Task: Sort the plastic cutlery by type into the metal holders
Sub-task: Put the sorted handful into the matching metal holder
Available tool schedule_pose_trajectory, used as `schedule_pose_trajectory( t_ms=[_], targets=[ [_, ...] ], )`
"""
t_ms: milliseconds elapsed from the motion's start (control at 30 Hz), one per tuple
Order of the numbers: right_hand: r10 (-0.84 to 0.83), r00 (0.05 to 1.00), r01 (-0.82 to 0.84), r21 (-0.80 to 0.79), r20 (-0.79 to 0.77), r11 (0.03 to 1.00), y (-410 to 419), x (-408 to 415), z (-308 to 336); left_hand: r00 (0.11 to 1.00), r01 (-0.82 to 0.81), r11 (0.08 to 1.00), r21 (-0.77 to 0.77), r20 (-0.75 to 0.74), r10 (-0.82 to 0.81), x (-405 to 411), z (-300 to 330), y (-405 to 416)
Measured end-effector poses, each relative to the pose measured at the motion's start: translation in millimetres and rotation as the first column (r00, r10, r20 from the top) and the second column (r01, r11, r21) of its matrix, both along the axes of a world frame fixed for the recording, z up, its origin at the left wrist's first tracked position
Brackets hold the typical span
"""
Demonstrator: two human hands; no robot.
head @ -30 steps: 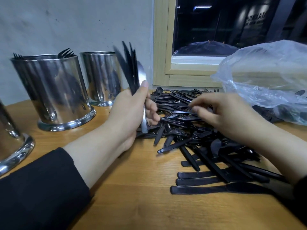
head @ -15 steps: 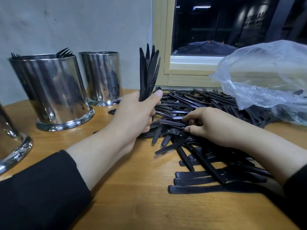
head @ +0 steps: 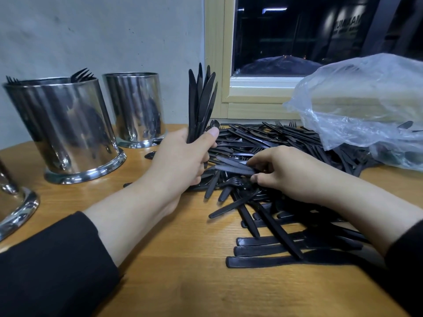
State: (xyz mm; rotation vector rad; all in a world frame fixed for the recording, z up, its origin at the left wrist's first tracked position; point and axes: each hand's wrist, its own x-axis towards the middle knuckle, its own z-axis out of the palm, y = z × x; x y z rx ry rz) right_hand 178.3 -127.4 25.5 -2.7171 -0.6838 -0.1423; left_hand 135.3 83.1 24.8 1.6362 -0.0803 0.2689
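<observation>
On the wooden table (head: 160, 259), the left hand (head: 180, 161) is gripping a bunch of knives (head: 201, 99) upright, while the right hand (head: 286, 175) is pinching another knife (head: 233, 168) from the cutlery pile (head: 274, 143) beside the metal holders (head: 66, 126).

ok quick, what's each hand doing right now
left hand: grips a bundle of black knives, blades up.
right hand: fingers pinch a knife in the cutlery pile.

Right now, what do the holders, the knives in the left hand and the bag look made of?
Holders: polished metal, mirror reflections. Knives in the left hand: black plastic, fairly matte, thin moulded blades. Bag: thin clear plastic film, crinkled, see-through.
</observation>
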Motion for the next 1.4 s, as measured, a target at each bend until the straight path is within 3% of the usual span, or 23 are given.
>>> schedule_pose_trajectory(
  t_ms=[167,300,367,500,633,733,867,933,1000,1100,1233,1400],
  targets=[
    [0.038,0.995,-0.037,-0.01,0.087,0.999,-2,2,-1,1.0,-0.015,1.0,0.01,0.011,0.015,-1,1,0],
    [0.086,0.969,-0.114,0.108,0.232,0.988,-5,2,3,0.999,-0.028,0.999,0.029,0.021,0.027,-2,2,1],
    [0.141,0.926,-0.202,0.143,0.351,0.969,-4,0,5,1.0,-0.014,0.999,0.038,0.004,0.014,-3,4,2],
    [0.217,0.788,-0.292,0.039,0.576,0.956,3,-1,3,0.989,0.107,0.991,0.08,-0.111,-0.098,-8,7,-1],
    [0.231,0.691,-0.299,-0.02,0.685,0.954,6,-1,5,0.944,0.295,0.951,0.099,-0.183,-0.274,-12,5,-4],
    [0.198,0.652,-0.296,0.005,0.732,0.955,5,1,6,0.939,0.318,0.944,0.093,-0.168,-0.3,-11,4,-4],
    [-0.061,0.768,-0.222,0.355,0.637,0.908,-5,0,13,0.952,0.285,0.955,0.087,-0.139,-0.272,-10,6,-2],
    [-0.186,0.85,-0.127,0.535,0.493,0.836,-10,-1,15,0.951,0.29,0.951,0.105,-0.139,-0.275,-10,5,1],
    [-0.207,0.928,-0.037,0.632,0.309,0.774,-12,-2,15,0.951,0.292,0.949,0.121,-0.146,-0.274,-10,3,2],
    [-0.132,0.98,-0.01,0.703,0.148,0.711,-11,-5,14,0.951,0.292,0.945,0.145,-0.15,-0.271,-9,2,1],
    [-0.084,0.992,-0.023,0.776,0.098,0.63,-8,-7,15,0.958,0.28,0.935,0.22,-0.133,-0.255,-10,3,1],
    [-0.113,0.968,-0.074,0.681,0.226,0.729,-3,-10,13,0.968,0.251,0.913,0.323,-0.066,-0.243,-12,5,-1]
  ],
)
